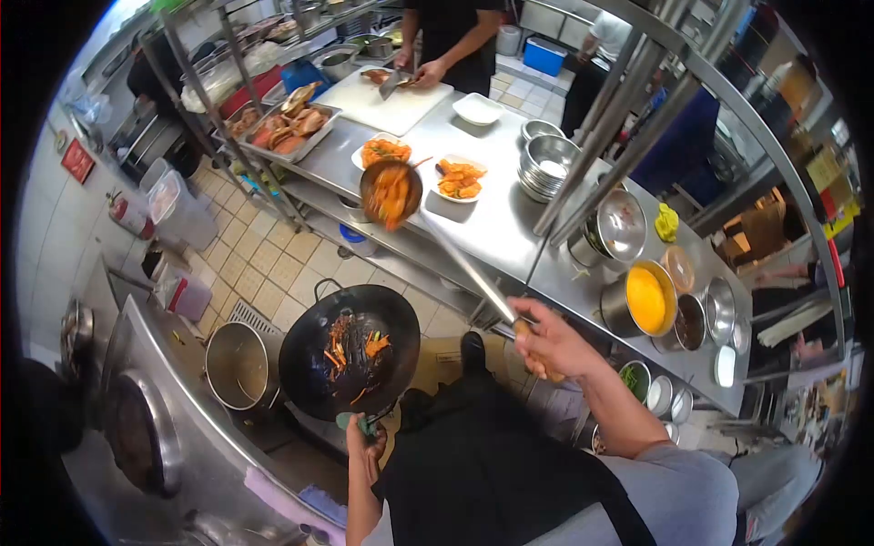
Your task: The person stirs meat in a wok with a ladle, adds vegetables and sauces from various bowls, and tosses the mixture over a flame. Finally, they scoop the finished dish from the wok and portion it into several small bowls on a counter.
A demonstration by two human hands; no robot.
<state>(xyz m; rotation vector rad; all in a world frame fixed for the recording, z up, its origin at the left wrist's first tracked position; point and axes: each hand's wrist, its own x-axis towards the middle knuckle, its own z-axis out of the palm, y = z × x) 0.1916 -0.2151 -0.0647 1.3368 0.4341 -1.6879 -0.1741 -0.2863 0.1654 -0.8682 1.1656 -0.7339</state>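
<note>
My right hand point(551, 341) is wrapped round the wooden grip of a long-handled ladle point(467, 266). Its bowl, full of orange sauced food point(391, 196), is up over the counter's edge by two white dishes. The nearer dish point(455, 199) and the one partly behind the ladle point(360, 156) both hold similar orange food. Low in front of my body, my left hand point(362, 448) is closed on the handle of a black wok point(305, 369), with a green cloth point(350, 421) at the grip. The wok is off the burner, with carrot-like strips and sauce left inside.
A steel pot point(238, 366) stands left of the wok, near a stove burner point(137, 432). Across the counter point(510, 205), a co-worker cuts meat on a white board point(387, 107). Steel shelf posts point(592, 146) rise at right, near a pot of yellow liquid point(648, 300).
</note>
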